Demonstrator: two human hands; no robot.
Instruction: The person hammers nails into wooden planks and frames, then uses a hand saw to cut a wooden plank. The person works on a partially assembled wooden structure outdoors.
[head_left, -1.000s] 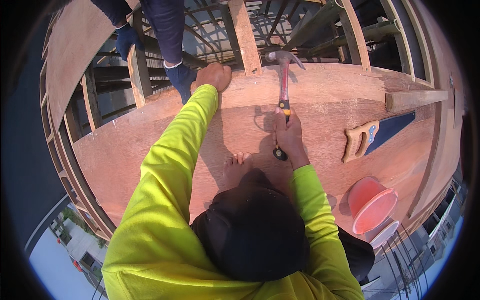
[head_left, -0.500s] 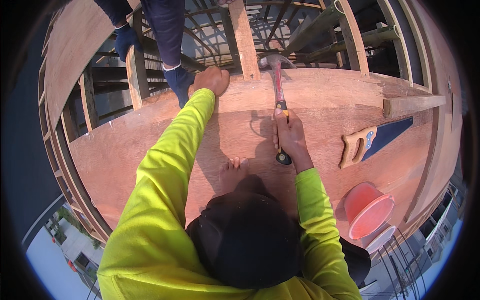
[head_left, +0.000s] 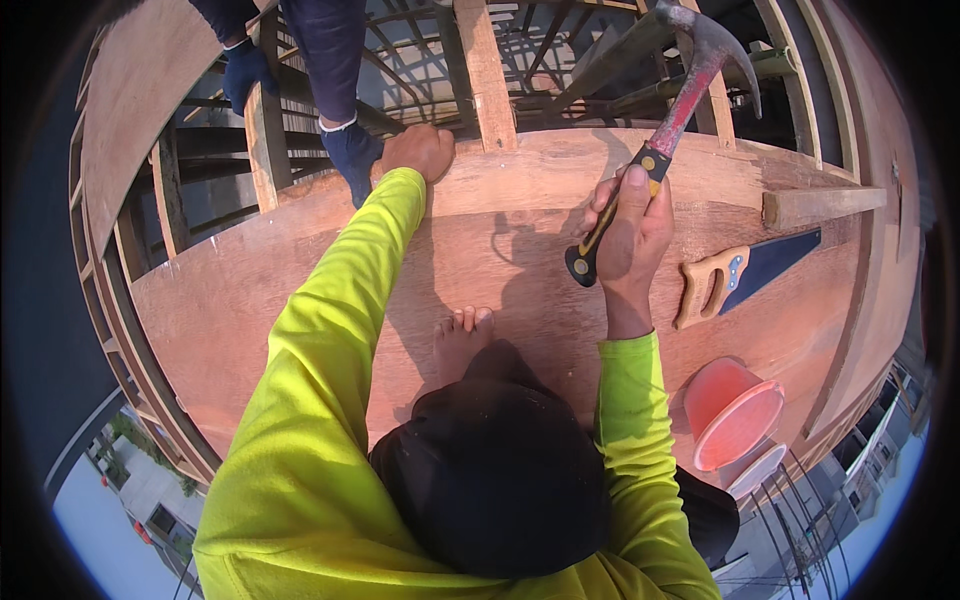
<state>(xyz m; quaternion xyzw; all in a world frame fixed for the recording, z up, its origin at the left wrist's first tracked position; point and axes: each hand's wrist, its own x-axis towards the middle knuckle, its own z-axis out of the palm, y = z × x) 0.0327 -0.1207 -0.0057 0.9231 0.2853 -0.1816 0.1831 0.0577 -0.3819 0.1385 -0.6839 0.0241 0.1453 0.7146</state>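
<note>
Hammer point(head_left: 683, 110) is held above the plywood panel's point(head_left: 220, 310) far edge, its handle point(head_left: 588, 255) wrapped by the right hand point(head_left: 640, 228). Left hand point(head_left: 420, 152), curled on that edge, is best kept clear of the head point(head_left: 712, 42).

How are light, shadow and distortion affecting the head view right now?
Head view: sunlit wooden sheet, with a shadow cast left of the hammer; same head view: straight edges bow toward the dark rim, while the saw reads clearly.
</note>
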